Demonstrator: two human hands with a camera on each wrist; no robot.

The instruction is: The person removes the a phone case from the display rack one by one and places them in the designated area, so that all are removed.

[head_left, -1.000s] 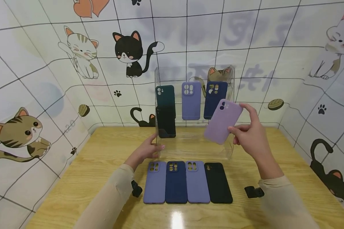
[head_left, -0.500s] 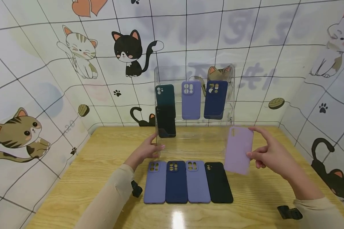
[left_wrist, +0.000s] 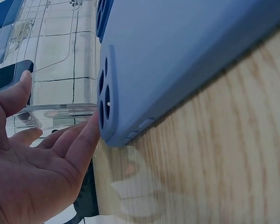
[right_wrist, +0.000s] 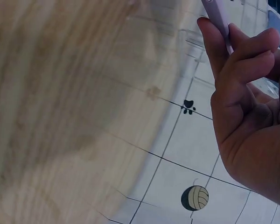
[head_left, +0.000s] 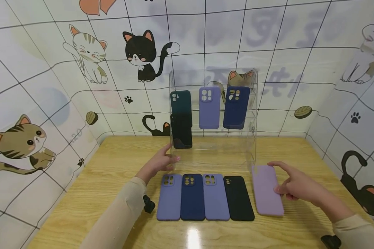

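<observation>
In the head view my right hand [head_left: 296, 181] pinches a pale pink-lilac phone case [head_left: 266, 192] by its right edge, index finger at its top corner. It lies low over the table, right of a black phone case [head_left: 239, 197]. In the right wrist view only a sliver of the case [right_wrist: 217, 16] shows between the fingers. My left hand [head_left: 159, 160] holds the lower left side of a clear acrylic display stand [head_left: 218, 162], whose side wall [left_wrist: 60, 108] runs between thumb and fingers in the left wrist view. A purple phone case [left_wrist: 144, 65] lies close to those fingers.
Beside the black case lie a purple case [head_left: 216, 200], a navy case [head_left: 192, 200] and another purple case [head_left: 169, 200]. The stand bears green [head_left: 181, 102], black [head_left: 182, 133], purple [head_left: 209, 112] and navy [head_left: 236, 112] cases. A cat-printed wall [head_left: 202, 41] backs the wooden table [head_left: 112, 193].
My right hand has carried the pink-lilac case from in front of the stand down and right, beside the row on the table. My left hand has stayed at the stand.
</observation>
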